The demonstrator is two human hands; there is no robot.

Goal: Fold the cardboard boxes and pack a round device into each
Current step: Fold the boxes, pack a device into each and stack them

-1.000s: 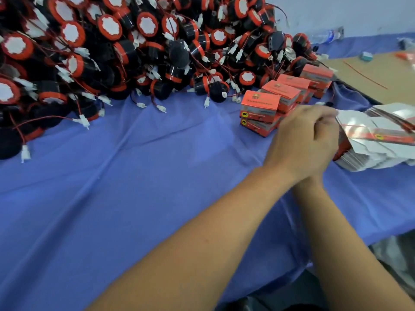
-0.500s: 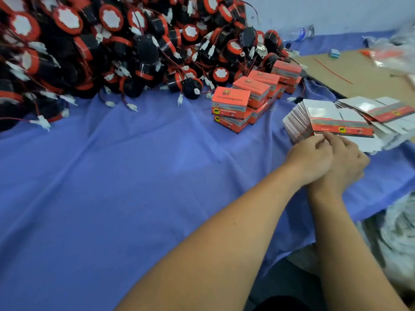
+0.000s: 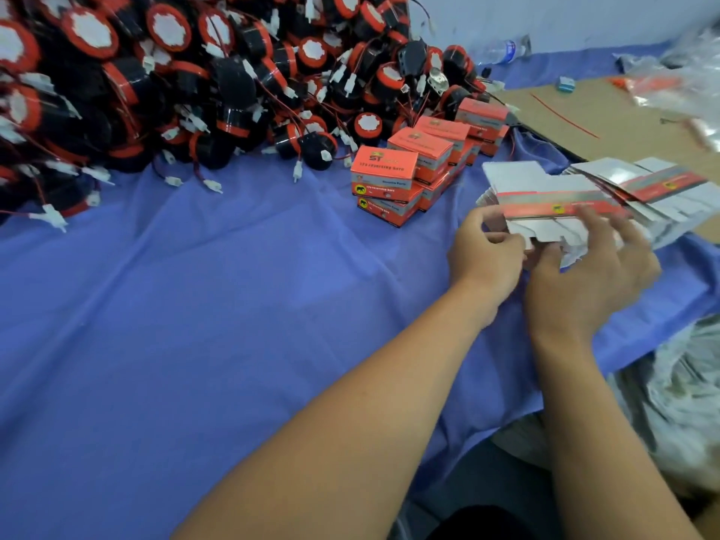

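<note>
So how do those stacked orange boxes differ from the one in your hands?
The stacked boxes are folded into closed blocks, mostly orange, resting on the cloth. The held box is a flat sheet, mostly white, pinched by the left hand. Both share the orange printed band.

We count two hands, the left hand (image 3: 487, 263) and the right hand (image 3: 592, 274). The folded orange boxes (image 3: 383, 169) stand in four stacks, and we make out at least eight of them. The round devices (image 3: 233, 83) in the heap and the flat box blanks (image 3: 553, 196) are too many to count. There is one water bottle (image 3: 502, 51), one brown cardboard sheet (image 3: 607, 118) and one blue cloth (image 3: 195, 305).
</note>
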